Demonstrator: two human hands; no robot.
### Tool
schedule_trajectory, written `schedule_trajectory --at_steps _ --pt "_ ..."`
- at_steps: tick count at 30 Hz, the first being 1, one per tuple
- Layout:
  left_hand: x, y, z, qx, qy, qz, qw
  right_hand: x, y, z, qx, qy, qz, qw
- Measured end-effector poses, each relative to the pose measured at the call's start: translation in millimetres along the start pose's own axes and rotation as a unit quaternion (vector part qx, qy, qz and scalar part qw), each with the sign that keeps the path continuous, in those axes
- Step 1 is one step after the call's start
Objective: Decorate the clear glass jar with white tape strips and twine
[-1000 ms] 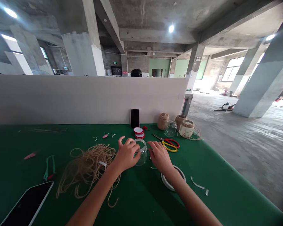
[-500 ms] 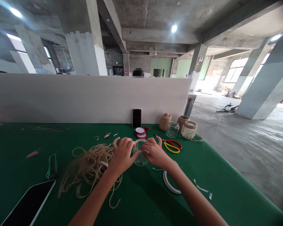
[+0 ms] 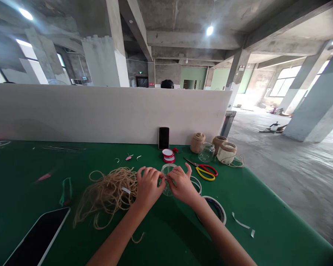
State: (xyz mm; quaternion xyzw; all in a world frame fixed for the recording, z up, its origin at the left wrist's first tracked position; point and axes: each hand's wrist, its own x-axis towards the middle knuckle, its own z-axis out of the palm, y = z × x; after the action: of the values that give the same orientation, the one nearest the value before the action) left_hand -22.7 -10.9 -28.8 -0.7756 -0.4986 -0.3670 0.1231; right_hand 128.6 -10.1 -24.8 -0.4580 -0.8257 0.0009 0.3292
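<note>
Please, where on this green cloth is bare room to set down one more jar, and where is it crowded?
Bare cloth lies right of the scissors, between the twine-wrapped jar and the white strip, and behind the twine pile. It is crowded around the left hand, right hand, glass jar and tape rings.

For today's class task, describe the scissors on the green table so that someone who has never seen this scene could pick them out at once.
Start at the white partition behind the green table. Just in front of the twine-wrapped jars, up and right of the right hand, lie the scissors: the only thing there with metal blades and looped handles, one red, one yellow.
</note>
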Motion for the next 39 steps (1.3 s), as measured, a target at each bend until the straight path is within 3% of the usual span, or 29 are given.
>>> schedule_trajectory --at_steps 18,31,39 --pt "3.4 0.7 4.4 0.024 0.008 0.029 0.999 0.3 -4.6 1.5 -0.002 -0.001 0.011 1.000" --pt "2.9 -1.9 -0.3 -0.030 -0.008 0.019 0.999 -0.7 -4.7 0.2 -0.002 0.000 0.022 1.000" --pt "2.7 1.6 -1.4 -0.006 -0.006 0.014 1.000 -0.7 -4.6 0.3 0.005 -0.001 0.027 1.000"
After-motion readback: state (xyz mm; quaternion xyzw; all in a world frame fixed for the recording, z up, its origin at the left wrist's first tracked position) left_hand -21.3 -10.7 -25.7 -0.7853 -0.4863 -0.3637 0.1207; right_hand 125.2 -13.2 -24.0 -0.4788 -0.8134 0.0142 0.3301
